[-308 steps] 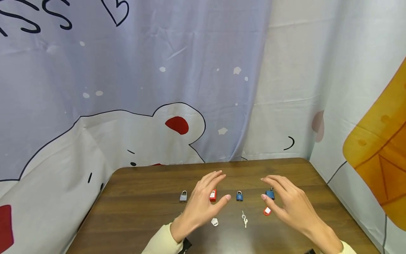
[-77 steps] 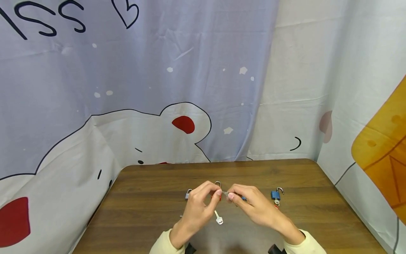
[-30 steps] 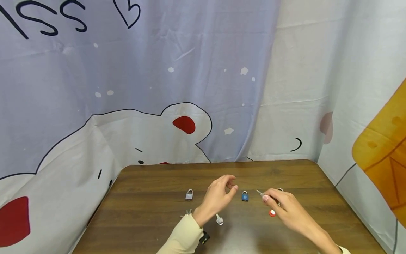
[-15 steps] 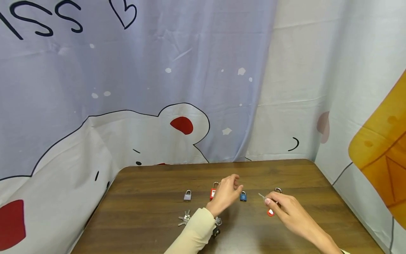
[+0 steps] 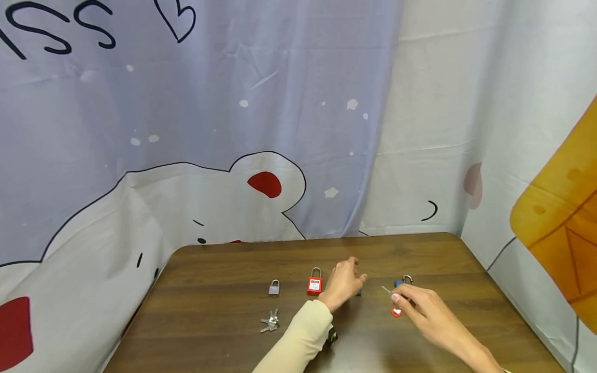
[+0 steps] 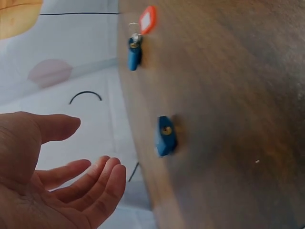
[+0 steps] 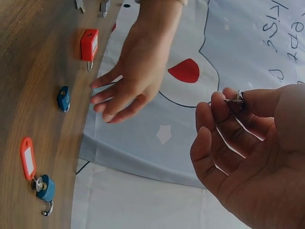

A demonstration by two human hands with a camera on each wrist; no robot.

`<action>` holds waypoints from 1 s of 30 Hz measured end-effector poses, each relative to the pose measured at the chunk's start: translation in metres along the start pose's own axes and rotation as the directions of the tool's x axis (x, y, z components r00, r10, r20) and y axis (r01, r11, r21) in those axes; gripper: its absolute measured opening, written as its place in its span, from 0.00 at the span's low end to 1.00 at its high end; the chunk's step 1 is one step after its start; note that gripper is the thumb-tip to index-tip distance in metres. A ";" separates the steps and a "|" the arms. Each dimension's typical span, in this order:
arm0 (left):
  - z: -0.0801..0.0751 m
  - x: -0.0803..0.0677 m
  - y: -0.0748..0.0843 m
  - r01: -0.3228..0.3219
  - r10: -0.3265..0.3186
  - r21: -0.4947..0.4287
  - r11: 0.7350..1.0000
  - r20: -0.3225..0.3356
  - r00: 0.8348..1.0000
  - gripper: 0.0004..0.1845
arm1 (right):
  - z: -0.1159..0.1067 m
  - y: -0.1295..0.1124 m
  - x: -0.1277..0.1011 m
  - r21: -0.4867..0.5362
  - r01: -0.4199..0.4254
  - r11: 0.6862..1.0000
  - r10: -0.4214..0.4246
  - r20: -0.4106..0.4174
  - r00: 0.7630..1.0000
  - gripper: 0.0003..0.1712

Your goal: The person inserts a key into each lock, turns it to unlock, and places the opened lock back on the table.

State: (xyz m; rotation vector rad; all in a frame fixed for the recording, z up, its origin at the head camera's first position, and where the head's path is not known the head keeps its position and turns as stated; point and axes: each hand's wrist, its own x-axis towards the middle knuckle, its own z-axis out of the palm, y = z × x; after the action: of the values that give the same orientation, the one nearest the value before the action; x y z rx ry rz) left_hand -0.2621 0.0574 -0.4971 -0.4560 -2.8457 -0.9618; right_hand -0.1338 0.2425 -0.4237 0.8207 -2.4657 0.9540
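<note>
My left hand (image 5: 345, 282) is open with relaxed fingers over the table and holds nothing. In the head view it largely covers a small blue padlock (image 5: 358, 293); the left wrist view shows that blue padlock (image 6: 165, 138) just beyond the fingertips, apart from them. Between thumb and fingertips my right hand (image 5: 431, 318) pinches a small silver key (image 5: 386, 289), its ring (image 7: 240, 98) showing in the right wrist view. Behind the right hand lies an unlocked blue padlock (image 7: 46, 189), with a key in its keyhole and a red tag (image 7: 28, 159) attached.
A red padlock (image 5: 314, 285) with a white label lies left of my left hand. Farther left are a silver padlock (image 5: 274, 288) and a bunch of keys (image 5: 270, 321). A printed curtain (image 5: 210, 103) hangs behind the wooden table (image 5: 210, 290).
The silver keys left the table into my hands. My left hand then let go and moved right to the locked blue padlock, while the right hand carried the key rightward and held it there.
</note>
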 end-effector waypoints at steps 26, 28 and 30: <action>0.033 0.007 -0.012 0.076 -0.084 0.166 0.983 0.041 0.996 0.08 | 0.001 0.005 -0.006 -0.023 -0.011 1.000 0.011 0.007 1.000 0.17; 0.035 0.008 -0.012 0.073 -0.081 0.165 0.984 0.045 0.996 0.07 | 0.001 0.006 -0.006 -0.019 -0.014 1.000 0.014 0.007 1.000 0.17; 0.037 0.009 -0.011 0.077 -0.086 0.162 0.984 0.047 0.995 0.06 | 0.001 0.007 -0.007 -0.015 -0.018 1.000 0.018 0.010 1.000 0.17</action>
State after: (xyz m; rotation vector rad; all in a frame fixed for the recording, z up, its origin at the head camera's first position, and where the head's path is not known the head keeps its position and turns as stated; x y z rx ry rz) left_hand -0.2744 0.0740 -0.5312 -0.3567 -2.9807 -0.7352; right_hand -0.1331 0.2486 -0.4319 0.8021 -2.4897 0.9392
